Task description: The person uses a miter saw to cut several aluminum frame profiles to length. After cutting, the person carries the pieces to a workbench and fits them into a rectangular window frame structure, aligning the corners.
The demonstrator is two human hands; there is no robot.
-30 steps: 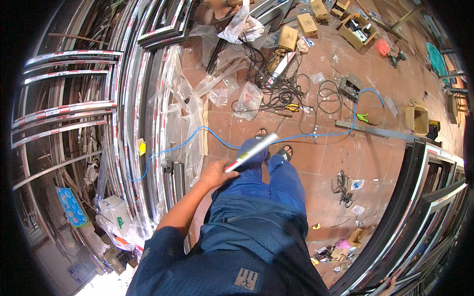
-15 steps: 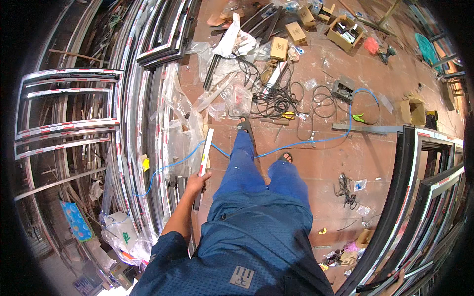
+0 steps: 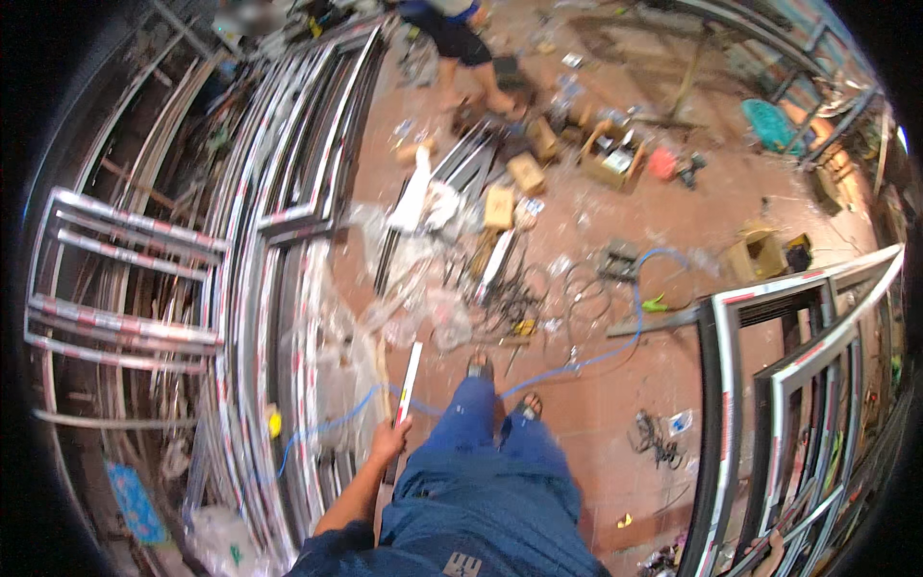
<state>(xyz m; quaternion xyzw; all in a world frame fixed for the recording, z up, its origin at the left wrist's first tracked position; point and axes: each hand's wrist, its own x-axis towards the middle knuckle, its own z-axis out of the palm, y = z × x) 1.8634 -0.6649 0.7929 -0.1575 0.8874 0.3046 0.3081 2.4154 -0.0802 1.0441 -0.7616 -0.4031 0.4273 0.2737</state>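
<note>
My left hand (image 3: 389, 440) is closed around a long, narrow profile (image 3: 409, 385) with a white face, which sticks up and away beside my left leg. At the lower right edge, my right hand (image 3: 767, 556) shows only in part, its fingers around a slim metal profile (image 3: 817, 514) among the leaning frames. Next to that hand stand dark window frames (image 3: 716, 423) with white and red tape along their edges. Motion blur softens the picture, and my right forearm is out of sight.
Frames and profiles (image 3: 264, 317) line the left side. A blue hose (image 3: 577, 363) crosses the floor by my feet. Ahead lie tangled cables (image 3: 519, 313), plastic sheeting and cardboard boxes (image 3: 499, 207). Another person (image 3: 461, 43) is at the far end; an open carton (image 3: 755, 255) stands right.
The view has tilted up, so the floor things sit lower and another person shows at the far end. My left hand still holds the white-faced profile; my right hand stays at the frames.
</note>
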